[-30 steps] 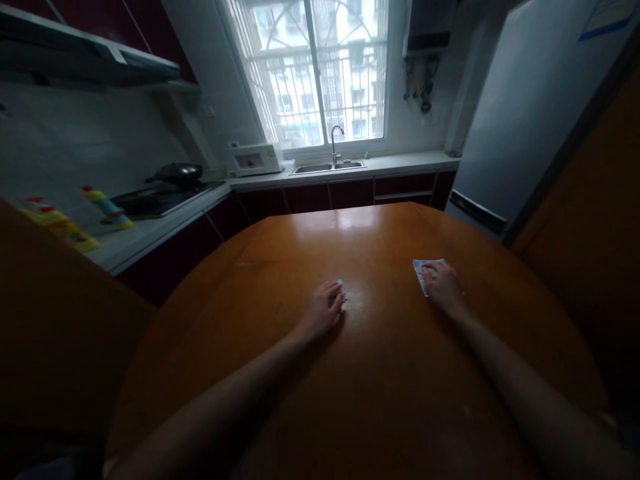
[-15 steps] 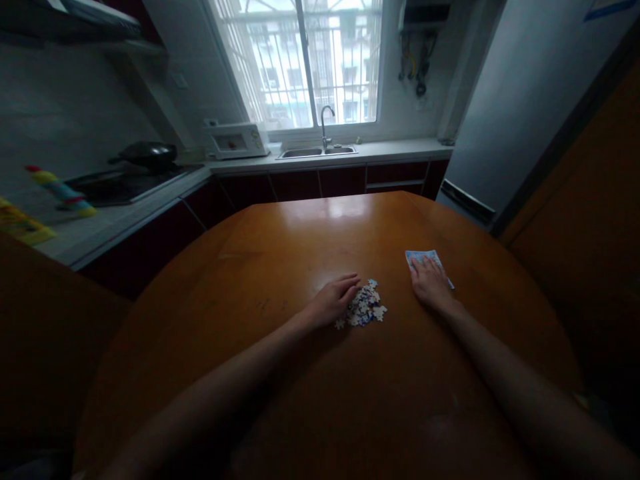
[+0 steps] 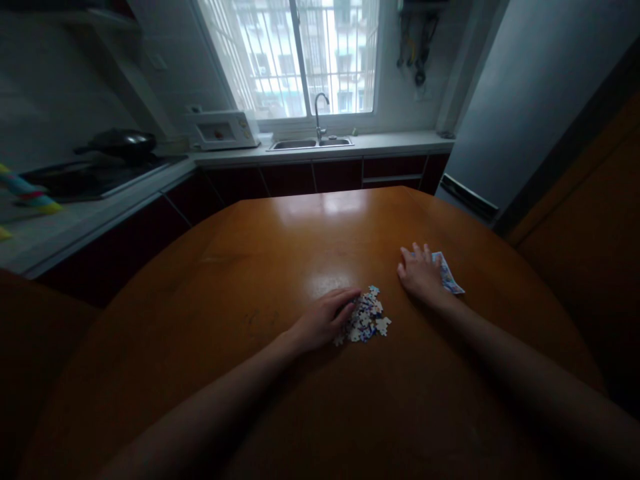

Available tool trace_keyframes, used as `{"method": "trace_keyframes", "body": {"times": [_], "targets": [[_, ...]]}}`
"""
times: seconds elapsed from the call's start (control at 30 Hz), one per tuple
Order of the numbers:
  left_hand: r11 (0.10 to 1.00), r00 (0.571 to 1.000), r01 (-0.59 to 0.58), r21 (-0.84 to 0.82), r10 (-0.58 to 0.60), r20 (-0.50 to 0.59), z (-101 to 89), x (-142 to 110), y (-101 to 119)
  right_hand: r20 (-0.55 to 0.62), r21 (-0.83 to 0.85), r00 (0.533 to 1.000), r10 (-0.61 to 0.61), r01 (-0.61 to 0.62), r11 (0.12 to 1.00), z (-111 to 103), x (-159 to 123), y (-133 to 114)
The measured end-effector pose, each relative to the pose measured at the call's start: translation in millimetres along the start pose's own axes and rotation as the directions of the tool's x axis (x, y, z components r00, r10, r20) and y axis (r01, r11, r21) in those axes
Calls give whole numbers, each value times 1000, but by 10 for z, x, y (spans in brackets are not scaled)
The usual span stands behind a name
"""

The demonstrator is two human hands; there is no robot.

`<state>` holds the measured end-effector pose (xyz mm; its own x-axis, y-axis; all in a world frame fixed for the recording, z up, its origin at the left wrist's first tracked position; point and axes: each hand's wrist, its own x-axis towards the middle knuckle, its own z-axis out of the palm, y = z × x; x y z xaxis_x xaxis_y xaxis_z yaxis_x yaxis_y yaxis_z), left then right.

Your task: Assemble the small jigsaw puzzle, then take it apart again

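A small heap of jigsaw puzzle pieces [image 3: 369, 317], whitish with some blue, lies on the brown wooden table [image 3: 310, 247]. My left hand [image 3: 327, 317] rests at the heap's left edge, its fingers stretched out and partly covering some pieces. To the right of the heap, my right hand [image 3: 421, 272] is spread, palm down, over the left part of a printed blue-and-white sheet [image 3: 450, 277]. The right side of that sheet shows beyond my fingers. What lies beneath either palm is hidden.
Past the table's far edge runs a counter with a sink [image 3: 310, 143], a faucet [image 3: 319, 117] and a microwave [image 3: 223, 130]. A dark wok [image 3: 120, 143] sits on the stove at the left. A refrigerator [image 3: 520, 100] stands at the right.
My right hand has shifted left across the sheet with its fingers more spread, uncovering the sheet's right part. My left hand stays beside the heap. The view has turned slightly right.
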<state>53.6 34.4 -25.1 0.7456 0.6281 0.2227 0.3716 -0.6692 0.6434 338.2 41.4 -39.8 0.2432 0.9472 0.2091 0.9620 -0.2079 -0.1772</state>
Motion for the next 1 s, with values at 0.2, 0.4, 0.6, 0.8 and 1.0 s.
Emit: {"method": "trace_keyframes", "body": {"times": [0.2,0.4,0.6,0.8,1.0], "targets": [[999,1000,-10,-51,10,-14,19,-29,7,101,22,995,-3,1,1000,40,-35,672],[997,997,25,-74,-31,-77,44,-17,-14,63,-9,996,-70,70,997,70,107,1077],[997,989,70,-30,-73,-126,54,4,-41,41,17,996,-74,74,997,-34,333,985],[1000,993,28,1,-27,-115,57,-5,-61,161,54,984,-79,71,996,-200,550,1096],[999,991,30,-15,-32,-128,61,37,-39,306,100,951,42,-76,992,-300,577,1381]]}}
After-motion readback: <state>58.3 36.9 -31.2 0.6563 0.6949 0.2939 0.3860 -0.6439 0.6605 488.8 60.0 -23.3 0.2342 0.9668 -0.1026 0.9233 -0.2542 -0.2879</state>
